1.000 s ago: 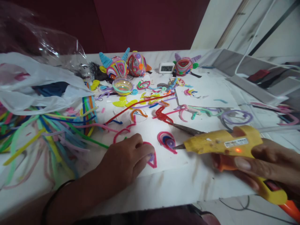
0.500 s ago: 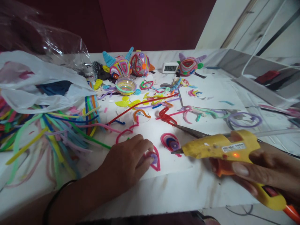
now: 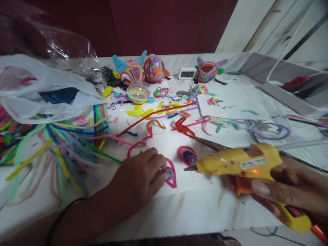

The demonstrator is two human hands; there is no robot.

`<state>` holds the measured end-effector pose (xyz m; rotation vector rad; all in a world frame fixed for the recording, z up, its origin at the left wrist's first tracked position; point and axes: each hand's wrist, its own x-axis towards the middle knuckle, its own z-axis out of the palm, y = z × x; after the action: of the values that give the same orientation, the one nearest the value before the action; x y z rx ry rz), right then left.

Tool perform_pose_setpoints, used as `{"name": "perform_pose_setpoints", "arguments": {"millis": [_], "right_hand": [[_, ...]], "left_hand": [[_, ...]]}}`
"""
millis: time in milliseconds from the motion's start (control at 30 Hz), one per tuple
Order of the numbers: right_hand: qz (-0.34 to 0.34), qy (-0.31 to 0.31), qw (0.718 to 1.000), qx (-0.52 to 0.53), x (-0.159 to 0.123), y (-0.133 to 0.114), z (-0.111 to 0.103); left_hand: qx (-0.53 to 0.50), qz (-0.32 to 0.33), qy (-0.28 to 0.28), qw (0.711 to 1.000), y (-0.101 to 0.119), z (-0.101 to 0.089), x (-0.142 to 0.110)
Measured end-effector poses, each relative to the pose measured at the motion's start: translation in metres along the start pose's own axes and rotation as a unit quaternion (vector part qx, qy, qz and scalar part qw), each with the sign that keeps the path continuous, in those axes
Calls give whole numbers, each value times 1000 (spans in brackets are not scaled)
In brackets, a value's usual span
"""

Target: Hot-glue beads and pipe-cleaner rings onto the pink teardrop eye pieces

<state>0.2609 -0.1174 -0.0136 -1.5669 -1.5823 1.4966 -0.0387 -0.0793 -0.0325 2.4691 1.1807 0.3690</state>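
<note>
My left hand (image 3: 139, 176) rests on the white table (image 3: 194, 208), its fingertips pressed together on a pink teardrop of pipe cleaner with a purple coil inside (image 3: 171, 173). My right hand (image 3: 289, 191) grips a yellow glue gun (image 3: 243, 164) with an orange trigger and a lit orange lamp. Its nozzle points left and hovers just right of the teardrop, in front of a second pink and purple teardrop (image 3: 188, 155). Scissors (image 3: 207, 143) lie behind the gun.
A heap of coloured pipe cleaners (image 3: 56, 143) and a white plastic bag (image 3: 46, 92) fill the left. At the back stand three pipe-cleaner balls (image 3: 153, 70), a clear bowl (image 3: 138, 94) and a small clock (image 3: 187, 73). Loose bent pieces litter the middle.
The glue gun has moved left, its nozzle closer to the teardrop under my left hand. My left hand has stayed on the teardrop. The view has shifted slightly.
</note>
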Motion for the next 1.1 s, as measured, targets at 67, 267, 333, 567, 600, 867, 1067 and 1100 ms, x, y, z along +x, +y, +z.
{"name": "perform_pose_setpoints", "arguments": {"millis": [67, 267, 333, 567, 600, 867, 1067, 1100], "right_hand": [[1, -9, 1000, -1, 0, 0, 0], [12, -33, 999, 3, -2, -4, -2], [16, -44, 999, 5, -1, -8, -2], [29, -51, 998, 18, 2, -12, 0], [29, -47, 998, 16, 1, -12, 1], [30, -49, 998, -1, 7, -19, 6], [29, -60, 998, -5, 14, -26, 7], [30, -65, 997, -6, 15, -28, 8]], "left_hand": [[0, 3, -3, 1000, 0, 0, 0], [13, -2, -2, 1000, 1, 1, 0], [15, 4, 3, 1000, 1, 1, -1], [-17, 0, 29, 999, -2, 1, -2], [-22, -2, 30, 999, -2, 1, -2], [-37, 9, 44, 998, -1, 0, -1], [-76, 10, 43, 996, -4, -9, -3], [-82, 11, 42, 996, -5, -10, -3]]}}
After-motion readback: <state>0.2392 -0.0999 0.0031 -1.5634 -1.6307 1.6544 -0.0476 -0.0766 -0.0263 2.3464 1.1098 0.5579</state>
